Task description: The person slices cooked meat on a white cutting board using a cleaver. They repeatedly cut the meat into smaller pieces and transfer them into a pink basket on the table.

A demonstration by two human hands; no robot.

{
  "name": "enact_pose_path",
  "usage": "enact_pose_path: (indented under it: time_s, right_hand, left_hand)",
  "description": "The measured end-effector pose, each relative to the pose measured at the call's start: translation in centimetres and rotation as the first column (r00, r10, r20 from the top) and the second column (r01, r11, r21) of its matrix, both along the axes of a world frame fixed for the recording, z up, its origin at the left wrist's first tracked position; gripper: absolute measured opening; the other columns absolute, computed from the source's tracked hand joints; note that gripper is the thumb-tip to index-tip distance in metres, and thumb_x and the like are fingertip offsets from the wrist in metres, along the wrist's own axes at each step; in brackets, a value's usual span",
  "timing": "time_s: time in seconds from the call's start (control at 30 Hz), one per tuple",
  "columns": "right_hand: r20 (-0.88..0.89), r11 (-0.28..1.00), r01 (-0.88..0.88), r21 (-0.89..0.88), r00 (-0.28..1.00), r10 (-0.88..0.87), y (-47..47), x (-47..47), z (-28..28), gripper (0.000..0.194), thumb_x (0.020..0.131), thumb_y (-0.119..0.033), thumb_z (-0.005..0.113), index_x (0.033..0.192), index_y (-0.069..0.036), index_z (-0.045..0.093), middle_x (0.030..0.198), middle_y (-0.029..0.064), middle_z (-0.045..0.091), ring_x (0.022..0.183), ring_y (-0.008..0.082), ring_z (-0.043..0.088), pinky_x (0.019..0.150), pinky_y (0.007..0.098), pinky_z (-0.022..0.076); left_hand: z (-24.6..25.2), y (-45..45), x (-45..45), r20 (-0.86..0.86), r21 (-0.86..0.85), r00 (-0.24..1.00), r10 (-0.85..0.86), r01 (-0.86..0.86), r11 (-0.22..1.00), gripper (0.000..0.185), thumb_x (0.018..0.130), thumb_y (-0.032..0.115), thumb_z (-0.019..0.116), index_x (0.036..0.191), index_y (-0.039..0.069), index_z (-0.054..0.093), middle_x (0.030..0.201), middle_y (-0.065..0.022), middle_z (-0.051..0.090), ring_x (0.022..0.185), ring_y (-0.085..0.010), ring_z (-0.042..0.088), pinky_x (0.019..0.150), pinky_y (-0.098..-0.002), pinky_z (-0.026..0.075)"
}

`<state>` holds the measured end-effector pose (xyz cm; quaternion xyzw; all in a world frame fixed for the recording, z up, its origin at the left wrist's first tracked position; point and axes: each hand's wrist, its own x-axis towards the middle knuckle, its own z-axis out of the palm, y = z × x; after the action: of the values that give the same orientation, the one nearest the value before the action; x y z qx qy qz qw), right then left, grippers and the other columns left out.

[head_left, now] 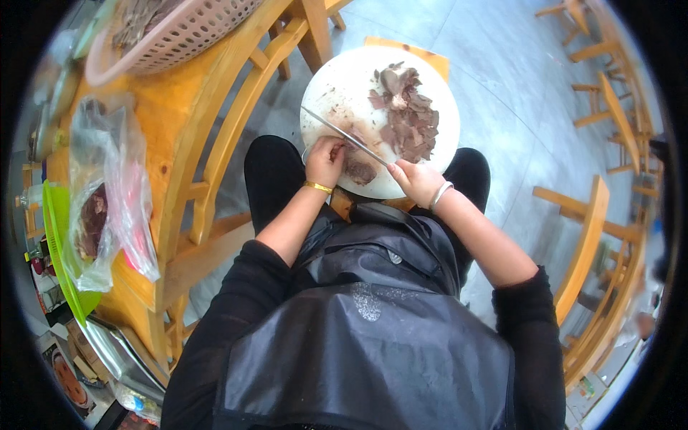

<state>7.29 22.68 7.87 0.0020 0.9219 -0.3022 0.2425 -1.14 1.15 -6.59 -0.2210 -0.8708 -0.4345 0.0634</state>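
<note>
A round white cutting board (pixel 336 80) lies before me between my knees. My right hand (pixel 415 181) is closed on the handle of a knife (pixel 346 135), whose long blade slants up and left across the board. At the board's lower left edge, my left hand (pixel 326 156) rests with curled fingers beside the blade; whether it grips a piece of meat is hidden. A chunk of dark cooked meat (pixel 360 172) lies just right of my left hand, under the blade's line. Many sliced meat pieces (pixel 411 129) are heaped on the board's right side.
To the left, a wooden table (pixel 161 123) bears a pink perforated basket (pixel 188 45) with more meat, a clear plastic bag (pixel 91 215) with a dark meat piece, and a green plastic basket (pixel 56 236). A wooden chair (pixel 236 118) stands against it. More wooden chairs (pixel 583 236) are at the right.
</note>
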Motion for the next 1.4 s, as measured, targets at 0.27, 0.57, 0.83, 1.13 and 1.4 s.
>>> enact_pose_path:
  time_s: [0.27, 0.57, 0.83, 1.13, 1.4]
  right_hand:
    - [0.354, 0.998, 0.036, -0.052, 0.935, -0.015, 0.1, -3.0, 2.0, 0.052, 0.099, -0.046, 0.03, 0.107, -0.004, 0.059, 0.085, 0.0226, 0.065, 0.086, 0.0403, 0.062, 0.082, 0.0456, 0.0481]
    - [0.109, 1.0, 0.003, 0.007, 0.994, -0.004, -3.8, -5.1, -1.9, 0.053, 0.096, -0.048, 0.034, 0.108, -0.004, 0.062, 0.098, 0.0244, 0.066, 0.096, 0.0397, 0.062, 0.088, 0.0449, 0.0469]
    - [-0.013, 0.995, 0.085, -0.047, 0.996, -0.086, -2.5, -0.5, -1.8, 0.05, 0.096, -0.049, 0.037, 0.1, -0.005, 0.061, 0.089, 0.0234, 0.065, 0.088, 0.0404, 0.063, 0.082, 0.0462, 0.0482]
    - [0.082, 0.956, 0.281, -0.089, 0.958, -0.274, -0.2, 2.9, -0.5, 0.051, 0.098, -0.047, 0.035, 0.091, -0.003, 0.06, 0.083, 0.0243, 0.064, 0.086, 0.042, 0.061, 0.078, 0.0472, 0.0474]
    - [0.089, 0.952, 0.282, -0.123, 0.958, -0.272, -0.5, 2.7, 0.5, 0.051, 0.097, -0.048, 0.036, 0.092, -0.002, 0.059, 0.081, 0.0244, 0.063, 0.084, 0.0419, 0.061, 0.078, 0.047, 0.0469]
  left_hand:
    - [1.1, 0.2, -0.1, 0.023, -0.019, 1.0, 0.002, -0.001, 1.0, 0.014, 0.075, -0.001, 0.067, 0.088, 0.001, 0.062, 0.089, -0.01, 0.062, 0.072, -0.0216, 0.065, 0.061, -0.0293, 0.053]
    - [2.2, 0.4, 0.1, 0.109, -0.06, 0.992, 0.055, -0.049, 0.997, 0.016, 0.074, 0.002, 0.068, 0.089, 0.002, 0.062, 0.089, -0.0121, 0.062, 0.071, -0.0251, 0.064, 0.062, -0.0317, 0.054]
    - [1.7, 0.3, 0.0, -0.013, -0.06, 1.0, 0.021, -0.022, 0.998, 0.017, 0.074, 0.001, 0.066, 0.09, 0.002, 0.059, 0.088, -0.0123, 0.058, 0.07, -0.0279, 0.061, 0.062, -0.0351, 0.051]
    - [3.6, 0.8, -2.8, 0.288, -0.15, 0.943, -0.165, 0.215, 0.965, 0.03, 0.069, 0.005, 0.067, 0.097, 0.004, 0.057, 0.098, -0.0167, 0.057, 0.098, -0.0355, 0.054, 0.085, -0.0413, 0.046]
    - [5.1, 1.7, -0.3, 0.184, -0.171, 0.983, -0.008, 0.04, 0.984, 0.035, 0.066, 0.016, 0.078, 0.091, 0.005, 0.058, 0.093, -0.0123, 0.057, 0.085, -0.0301, 0.059, 0.075, -0.0387, 0.049]
